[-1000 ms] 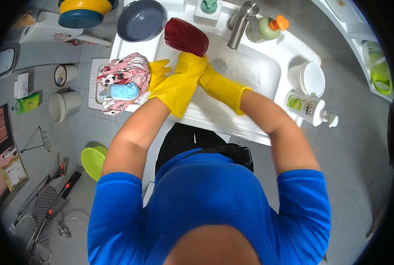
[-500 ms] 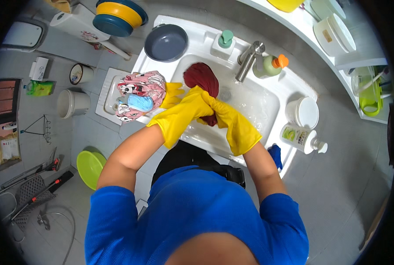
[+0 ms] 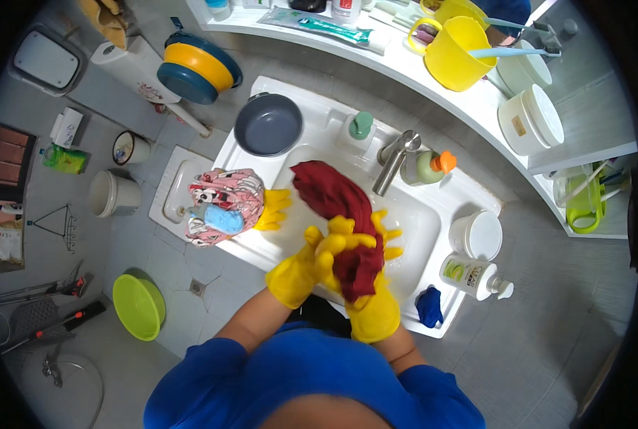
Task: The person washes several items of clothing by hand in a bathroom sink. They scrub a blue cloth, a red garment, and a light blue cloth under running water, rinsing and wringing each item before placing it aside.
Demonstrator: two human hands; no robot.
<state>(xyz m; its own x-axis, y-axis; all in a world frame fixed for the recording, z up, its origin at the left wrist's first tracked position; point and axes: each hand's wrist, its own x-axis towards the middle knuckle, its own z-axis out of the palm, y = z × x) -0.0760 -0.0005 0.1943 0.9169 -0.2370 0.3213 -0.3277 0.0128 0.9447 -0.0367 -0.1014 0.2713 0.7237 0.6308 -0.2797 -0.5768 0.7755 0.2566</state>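
Observation:
Both my hands wear yellow rubber gloves. A long, twisted dark red cloth (image 3: 333, 189) hangs over the near part of the white sink (image 3: 433, 236). My left hand (image 3: 319, 259) curls its fingers round the cloth from the left. Underneath, my right hand (image 3: 377, 304) supports the cloth's near end on its palm, with the fingers spread out past the cloth's right side. The cloth's far end droops towards the basin's back left. Behind the basin stands a metal tap (image 3: 396, 163).
Left on the counter lies a pink printed fabric bundle (image 3: 233, 193) with yellow glove fingers poking out and a light blue item on top. Around the rim are a grey basin (image 3: 267, 125), pump bottles (image 3: 469, 275), a white tub (image 3: 476, 236) and a blue cloth (image 3: 429, 307). A shelf (image 3: 404, 79) overhangs behind.
My hands have drawn the red cloth nearer to me and stretched it lengthwise. The right hand has turned palm up with spread fingers. The view has tilted, showing more of the shelf.

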